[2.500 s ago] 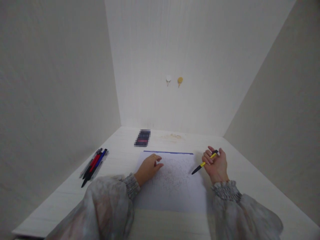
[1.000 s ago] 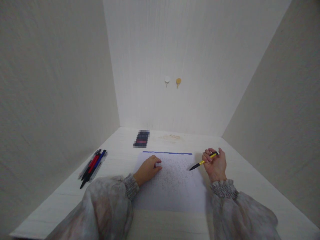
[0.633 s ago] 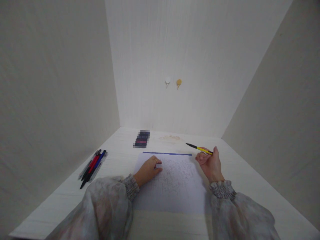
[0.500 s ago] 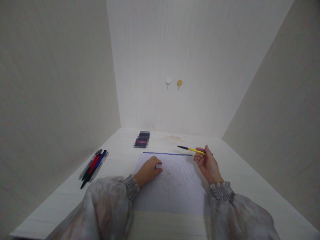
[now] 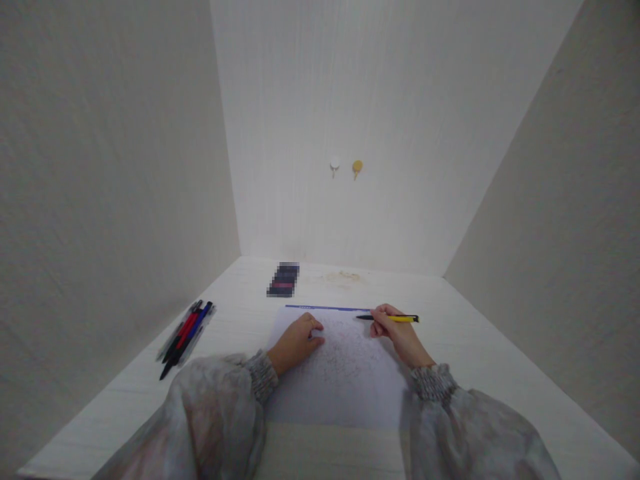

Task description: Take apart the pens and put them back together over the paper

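Observation:
My left hand rests on the left part of a white sheet of paper, thumb and forefinger apart, holding nothing. Faint, dense marks cover the middle of the sheet. Over the paper's upper right corner, my right hand grips a yellow and black pen between thumb and fingers. The pen lies nearly level, its dark tip pointing left. Whether the tip touches the paper I cannot tell. A narrow blue strip runs along the sheet's top edge, its right end meeting my right hand.
Several pens in black, red and blue lie bunched on the white table at the left. A dark pixelated object lies behind the paper. Walls enclose three sides; a white hook and a yellow hook are on the back one.
My right hand has moved left over the paper and turned from palm up to a writing grip. The pen shifted within its fingers. My left hand has stayed put.

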The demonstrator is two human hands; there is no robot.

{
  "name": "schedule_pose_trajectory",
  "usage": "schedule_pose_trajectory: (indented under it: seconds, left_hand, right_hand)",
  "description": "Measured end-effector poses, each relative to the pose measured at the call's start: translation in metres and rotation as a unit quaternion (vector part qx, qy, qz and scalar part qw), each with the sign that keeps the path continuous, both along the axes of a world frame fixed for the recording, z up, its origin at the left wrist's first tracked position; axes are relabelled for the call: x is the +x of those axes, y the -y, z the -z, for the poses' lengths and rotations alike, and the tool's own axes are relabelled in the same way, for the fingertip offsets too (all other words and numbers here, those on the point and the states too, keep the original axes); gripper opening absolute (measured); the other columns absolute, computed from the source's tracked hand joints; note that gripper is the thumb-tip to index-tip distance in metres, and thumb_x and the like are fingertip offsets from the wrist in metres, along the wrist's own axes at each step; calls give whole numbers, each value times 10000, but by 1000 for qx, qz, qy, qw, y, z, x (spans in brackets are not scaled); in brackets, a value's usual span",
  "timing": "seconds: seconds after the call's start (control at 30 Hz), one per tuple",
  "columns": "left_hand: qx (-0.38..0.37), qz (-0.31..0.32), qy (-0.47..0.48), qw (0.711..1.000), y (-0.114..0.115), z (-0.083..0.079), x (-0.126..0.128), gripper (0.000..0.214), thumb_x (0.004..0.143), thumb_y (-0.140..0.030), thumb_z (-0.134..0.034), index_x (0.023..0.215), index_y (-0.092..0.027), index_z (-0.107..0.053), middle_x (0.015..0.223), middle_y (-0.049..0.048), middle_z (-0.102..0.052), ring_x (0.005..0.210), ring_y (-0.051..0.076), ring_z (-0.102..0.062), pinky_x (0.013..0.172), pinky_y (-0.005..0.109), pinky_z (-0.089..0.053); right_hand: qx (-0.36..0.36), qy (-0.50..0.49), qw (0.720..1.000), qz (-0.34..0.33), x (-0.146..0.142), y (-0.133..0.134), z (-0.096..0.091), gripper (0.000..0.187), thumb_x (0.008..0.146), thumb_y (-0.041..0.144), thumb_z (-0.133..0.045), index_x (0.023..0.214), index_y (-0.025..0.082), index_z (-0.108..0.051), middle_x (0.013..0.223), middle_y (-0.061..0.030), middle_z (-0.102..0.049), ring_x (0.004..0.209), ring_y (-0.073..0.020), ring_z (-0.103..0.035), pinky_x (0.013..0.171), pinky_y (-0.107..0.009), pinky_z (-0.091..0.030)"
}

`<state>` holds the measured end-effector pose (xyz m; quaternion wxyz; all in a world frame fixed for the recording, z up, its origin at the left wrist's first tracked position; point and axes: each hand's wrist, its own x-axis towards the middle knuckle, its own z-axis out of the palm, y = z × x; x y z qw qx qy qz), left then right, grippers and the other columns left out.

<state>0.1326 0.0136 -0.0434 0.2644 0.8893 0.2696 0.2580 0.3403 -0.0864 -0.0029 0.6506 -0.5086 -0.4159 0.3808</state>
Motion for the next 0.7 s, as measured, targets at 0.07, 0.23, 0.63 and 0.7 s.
schedule_pose_trajectory:
  seconds: [0.07, 0.23, 0.63, 0.7]
  left_hand:
    - [3, 2, 1, 1000, 0, -1, 1, 195, 696, -214, -536, 883, -158, -550, 837, 25, -496, 695, 110, -462, 680, 241, -394]
    - [9, -4, -3, 1000, 2, -4, 3, 203, 693, -212, -536, 887, -152, -547, 838, 27, -497, 680, 108, -460, 669, 242, -393]
    - [10, -1, 2, 1000, 3, -4, 4, 207, 691, -212, -535, 888, -152, -551, 840, 29, -499, 689, 113, -466, 673, 245, -396]
    - [8, -2, -1, 1000, 3, -5, 4, 205, 692, -211, -534, 888, -155, -551, 838, 27, -498, 688, 111, -465, 668, 241, -395]
  right_hand:
    - [-1, 63, 998, 9, -3, -2, 4, 206, 659, 344, -584, 602, 161, -512, 336, 74, -439, 356, -93, -471, 406, -201, -373]
    - [-27, 186, 982, -3, -1, -5, 13, 199, 698, 347, -516, 736, 167, -591, 568, 1, -599, 543, -119, -538, 508, -221, -391]
    - [-60, 357, 931, 50, -3, -15, 19, 184, 708, 261, -421, 652, 186, -579, 519, 15, -558, 504, -120, -479, 491, -225, -325]
    - [-64, 367, 926, 56, -3, -16, 20, 187, 704, 257, -416, 629, 182, -571, 506, 15, -551, 496, -119, -475, 485, -223, -322]
